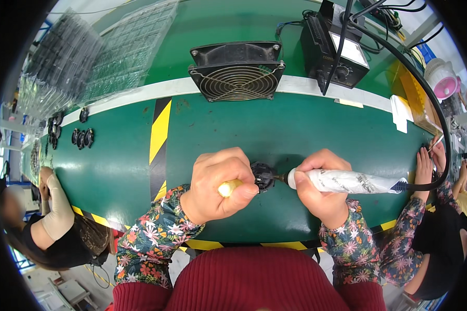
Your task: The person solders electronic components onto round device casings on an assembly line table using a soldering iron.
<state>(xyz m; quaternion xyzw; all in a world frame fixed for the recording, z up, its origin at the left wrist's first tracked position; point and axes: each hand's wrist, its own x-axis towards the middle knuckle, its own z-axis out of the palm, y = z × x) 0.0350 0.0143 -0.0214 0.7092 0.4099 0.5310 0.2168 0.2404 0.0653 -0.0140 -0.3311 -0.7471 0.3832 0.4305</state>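
My left hand [220,182] is closed in a fist around a tool whose rounded yellow handle end [228,188] points up; the rest of it is hidden under the fingers. Just right of the fist, a small round black part [263,176] lies on the green mat. My right hand [320,187] grips a thick corded pen-shaped tool [355,181], its handle wrapped in white printed film. The dark narrow tip of this tool reaches the right side of the black part. A heavy black cable [435,182] leaves its back end. Whether my left fingers touch the part, I cannot tell.
A black fan with a wire guard [238,78] stands ahead. Behind right sits a black control box [337,46] with a dial. More black parts [82,138] lie at the left, near stacked clear trays [124,46]. Co-workers' hands [425,166] rest at the right; another person sits left.
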